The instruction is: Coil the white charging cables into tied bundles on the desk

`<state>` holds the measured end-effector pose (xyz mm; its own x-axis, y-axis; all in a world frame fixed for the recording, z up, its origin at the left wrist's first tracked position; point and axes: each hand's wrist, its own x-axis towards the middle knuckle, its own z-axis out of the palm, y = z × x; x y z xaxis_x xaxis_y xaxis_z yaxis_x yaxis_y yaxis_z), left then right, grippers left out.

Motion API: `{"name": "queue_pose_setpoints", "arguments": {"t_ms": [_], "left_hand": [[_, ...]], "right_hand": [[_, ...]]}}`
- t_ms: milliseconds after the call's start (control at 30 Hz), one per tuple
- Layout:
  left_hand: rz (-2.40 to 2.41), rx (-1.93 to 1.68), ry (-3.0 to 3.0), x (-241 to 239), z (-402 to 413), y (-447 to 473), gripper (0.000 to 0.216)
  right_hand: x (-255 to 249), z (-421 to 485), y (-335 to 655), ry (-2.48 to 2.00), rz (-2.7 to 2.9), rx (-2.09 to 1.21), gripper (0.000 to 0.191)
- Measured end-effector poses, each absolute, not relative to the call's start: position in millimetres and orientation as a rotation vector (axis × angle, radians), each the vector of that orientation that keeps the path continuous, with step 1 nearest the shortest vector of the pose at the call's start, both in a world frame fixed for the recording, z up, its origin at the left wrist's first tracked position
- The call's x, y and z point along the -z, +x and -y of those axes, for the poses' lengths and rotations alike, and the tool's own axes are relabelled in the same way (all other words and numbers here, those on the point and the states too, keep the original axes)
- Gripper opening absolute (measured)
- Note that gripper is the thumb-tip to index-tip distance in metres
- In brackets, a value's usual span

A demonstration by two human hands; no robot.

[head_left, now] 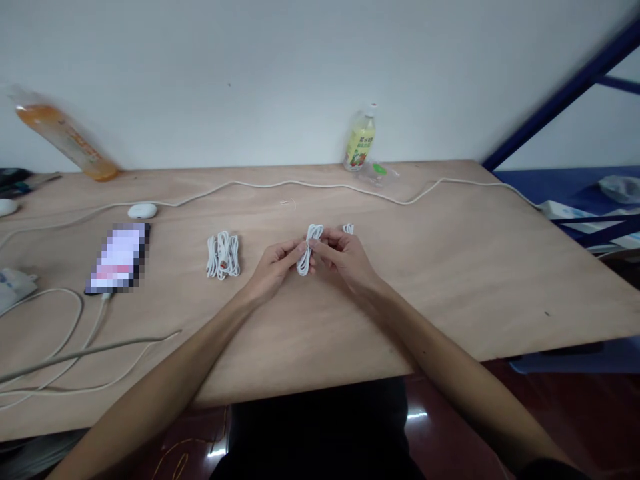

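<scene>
A coiled white cable [303,265] is pinched at its middle between both hands, just above the wooden table. My left hand [276,262] grips it from the left, thumb and fingers closed. From the other side my right hand [346,256] holds the same coil, its thumb across the front. Left of my hands lie several bundled white cables [223,255], side by side. Just beyond my right hand another white cable bundle [349,229] shows, partly hidden by that hand.
A phone [119,259] with a plugged-in cord lies at left, near a white earbud case [143,211]. A long white cord [295,183] crosses the back of the table [450,267]. An orange drink bottle [67,141] and a yellow-labelled bottle [361,141] stand by the wall.
</scene>
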<state>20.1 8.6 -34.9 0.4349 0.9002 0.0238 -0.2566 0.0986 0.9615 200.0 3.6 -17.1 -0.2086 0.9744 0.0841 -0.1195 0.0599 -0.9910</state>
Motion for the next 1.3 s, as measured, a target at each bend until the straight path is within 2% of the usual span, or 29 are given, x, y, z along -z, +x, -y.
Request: {"name": "queue_pose_setpoints", "arguments": {"t_ms": [300, 700, 1000, 1300], "left_hand": [[-0.777, -1.013, 1.038, 31.6, -5.3, 25.3, 0.056], [-0.812, -1.017, 1.067, 30.0, -6.6, 21.5, 0.037], [-0.649, -0.936, 0.959, 18.9, -3.0, 25.0, 0.045], [-0.708, -0.948, 1.039, 24.2, -2.4, 27.1, 0.046]], "right_hand": [[21.0, -4.1, 198.0, -1.052, 1.232, -1.231, 0.058], [14.4, -1.9, 198.0, -0.962, 1.295, -1.291, 0.056], [11.6, 0.4, 199.5, -0.953, 1.278, -1.481, 0.051], [19.4, -5.0, 199.2, -1.032, 1.242, -1.291, 0.059]]}}
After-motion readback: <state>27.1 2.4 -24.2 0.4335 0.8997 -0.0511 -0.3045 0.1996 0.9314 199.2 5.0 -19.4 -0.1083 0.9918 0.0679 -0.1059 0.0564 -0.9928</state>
